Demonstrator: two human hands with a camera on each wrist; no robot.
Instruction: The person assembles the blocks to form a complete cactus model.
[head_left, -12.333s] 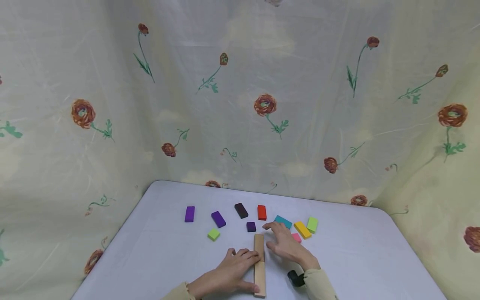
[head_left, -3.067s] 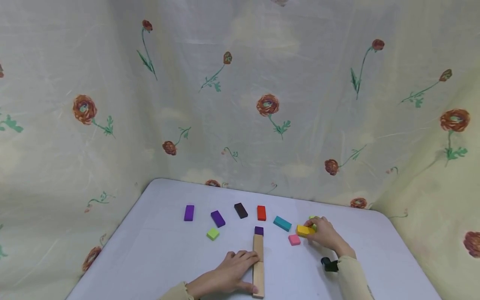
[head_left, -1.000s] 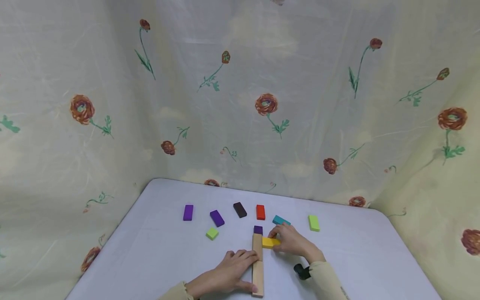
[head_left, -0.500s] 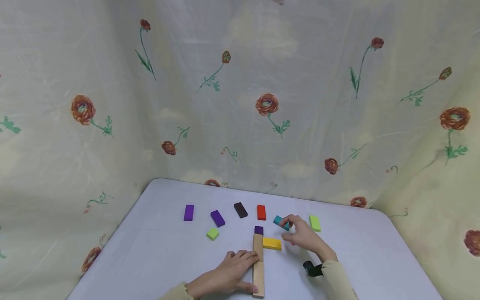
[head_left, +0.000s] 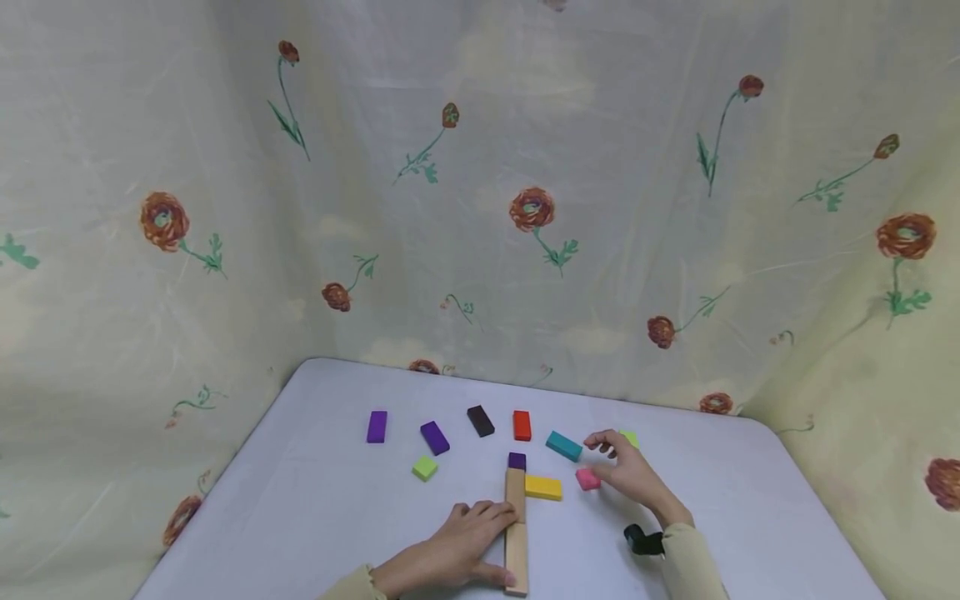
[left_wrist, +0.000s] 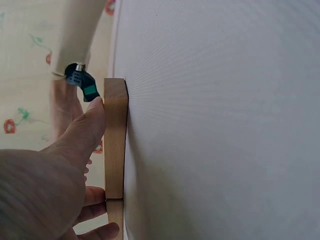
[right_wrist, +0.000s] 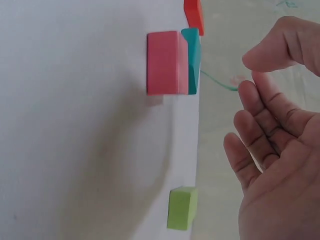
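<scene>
Two plain wooden blocks (head_left: 516,550) lie end to end in a line on the white table. My left hand (head_left: 467,543) rests on them from the left, its thumb on the near block and fingertips around the joint. A small dark purple block (head_left: 517,460) sits at the line's far end. From the right side of the far wooden block a yellow block (head_left: 543,488) sticks out crosswise. Relaxed and holding nothing, my right hand (head_left: 628,475) hovers above the table by a pink block (head_left: 587,480). The pink block stands apart from its fingers in the right wrist view (right_wrist: 167,62).
Behind lie a teal block (head_left: 564,446), a red block (head_left: 522,425) and a dark brown block (head_left: 481,421). Two purple blocks (head_left: 435,437) and a small lime block (head_left: 425,468) are at left. A longer lime block (head_left: 632,437) is partly hidden behind my right hand.
The small purple block was set at the line's far end earlier. My right hand brought the yellow block against the line, let go, and moved right toward the pink block. The left hand stayed.
</scene>
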